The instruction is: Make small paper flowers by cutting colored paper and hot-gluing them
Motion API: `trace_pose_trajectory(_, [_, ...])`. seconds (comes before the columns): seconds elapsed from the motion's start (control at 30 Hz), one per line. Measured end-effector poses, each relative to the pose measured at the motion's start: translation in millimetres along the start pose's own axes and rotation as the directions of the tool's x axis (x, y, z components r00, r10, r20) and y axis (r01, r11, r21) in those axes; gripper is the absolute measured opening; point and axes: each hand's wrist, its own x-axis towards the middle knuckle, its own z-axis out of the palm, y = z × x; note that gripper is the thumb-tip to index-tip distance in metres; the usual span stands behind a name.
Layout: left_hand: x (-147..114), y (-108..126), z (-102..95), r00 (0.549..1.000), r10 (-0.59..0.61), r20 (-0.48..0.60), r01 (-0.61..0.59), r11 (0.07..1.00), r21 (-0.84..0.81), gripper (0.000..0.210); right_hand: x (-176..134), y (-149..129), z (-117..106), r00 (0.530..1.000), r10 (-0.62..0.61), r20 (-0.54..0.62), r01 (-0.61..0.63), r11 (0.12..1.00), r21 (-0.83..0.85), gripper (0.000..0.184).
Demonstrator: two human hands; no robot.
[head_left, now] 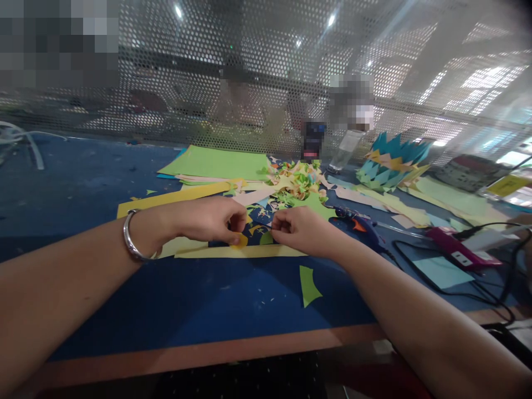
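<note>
My left hand (214, 219), with a silver bangle at the wrist, has its thumb and fingers curled together on a small rounded yellow paper piece (241, 240). Facing it, my right hand (301, 228) is closed, fingertips pinched beside a small rounded green paper piece (266, 239). What those fingers hold, if anything, is too small to tell. Under the hands runs a pale yellow paper strip (249, 252), with paper scraps just beyond. Nearer me lies a loose green paper scrap (309, 286).
Behind my hands are stacked green sheets (226, 162) and a heap of paper cuttings (301, 180). Rightward are a blue glue gun (368, 230), a magenta power strip (461, 249) with black cables, a paper crown (393, 160) and a clear bottle (347, 149). A perforated screen (187, 83) stands behind.
</note>
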Motion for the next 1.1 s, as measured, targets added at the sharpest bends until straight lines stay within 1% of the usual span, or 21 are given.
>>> trace_pose_trajectory(0.07, [3.1, -2.4, 3.0, 0.997, 0.018, -0.079, -0.029, 0.990, -0.138, 0.015, -0.7, 1.0, -1.3, 1.000, -0.009, -0.025, 0.009, 1.000, -0.002, 0.008])
trace_pose_trajectory(0.13, [6.3, -4.4, 5.5, 0.991, 0.009, -0.137, -0.055, 0.939, -0.340, 0.017, -2.4, 0.5, -3.4, 0.997, -0.029, -0.075, 0.030, 1.000, 0.007, 0.007])
trace_pose_trajectory(0.23, [9.8, -4.4, 8.1, 0.986, -0.036, -0.162, -0.077, 0.768, -0.636, 0.020, -6.1, -2.3, -6.5, 0.978, -0.104, -0.183, 0.113, 0.993, 0.038, 0.004])
trace_pose_trajectory(0.3, [11.2, -2.7, 9.5, 0.982, -0.057, -0.179, -0.093, 0.676, -0.731, 0.021, -8.2, -4.0, -7.4, 0.951, -0.184, -0.249, 0.200, 0.979, 0.040, 0.006])
trace_pose_trajectory(0.37, [12.4, -0.4, 11.1, 0.977, -0.075, -0.197, -0.105, 0.637, -0.763, 0.020, -9.3, -4.7, -7.2, 0.921, -0.262, -0.287, 0.278, 0.960, 0.016, 0.013])
trace_pose_trajectory(0.43, [13.2, 2.0, 13.0, 0.972, -0.094, -0.214, -0.114, 0.610, -0.784, 0.021, -9.5, -4.6, -6.5, 0.900, -0.318, -0.298, 0.330, 0.944, -0.011, 0.018])
trace_pose_trajectory(0.5, [13.7, 4.0, 15.1, 0.968, -0.109, -0.226, -0.123, 0.581, -0.804, 0.023, -9.3, -4.4, -5.7, 0.890, -0.344, -0.298, 0.351, 0.936, -0.031, 0.017])
trace_pose_trajectory(0.6, [13.9, 6.5, 19.0, 0.957, -0.131, -0.260, -0.150, 0.543, -0.826, 0.027, -8.9, -4.8, -5.4, 0.884, -0.356, -0.302, 0.360, 0.932, -0.045, 0.010])
trace_pose_trajectory(0.73, [14.6, 11.3, 25.6, 0.938, -0.129, -0.323, -0.209, 0.530, -0.822, 0.028, -8.5, -5.6, -6.6, 0.880, -0.327, -0.344, 0.341, 0.940, -0.022, 0.007])
trace_pose_trajectory(0.83, [14.9, 16.4, 28.9, 0.936, -0.127, -0.329, -0.229, 0.491, -0.840, 0.022, -7.5, -5.7, -7.3, 0.883, -0.273, -0.383, 0.304, 0.952, 0.022, 0.004])
trace_pose_trajectory(0.9, [14.5, 19.0, 29.7, 0.938, -0.103, -0.331, -0.246, 0.473, -0.846, 0.020, -6.7, -5.5, -7.2, 0.887, -0.236, -0.397, 0.276, 0.960, 0.044, 0.004])
trace_pose_trajectory(1.0, [14.1, 20.1, 30.8, 0.931, -0.070, -0.357, -0.278, 0.498, -0.821, 0.024, -5.8, -4.7, -6.3, 0.898, -0.185, -0.399, 0.236, 0.968, 0.083, 0.004])
trace_pose_trajectory(1.1, [15.0, 18.3, 33.9, 0.914, -0.031, -0.404, -0.318, 0.562, -0.764, 0.036, -5.8, -4.0, -5.7, 0.910, -0.149, -0.388, 0.208, 0.972, 0.113, 0.002])
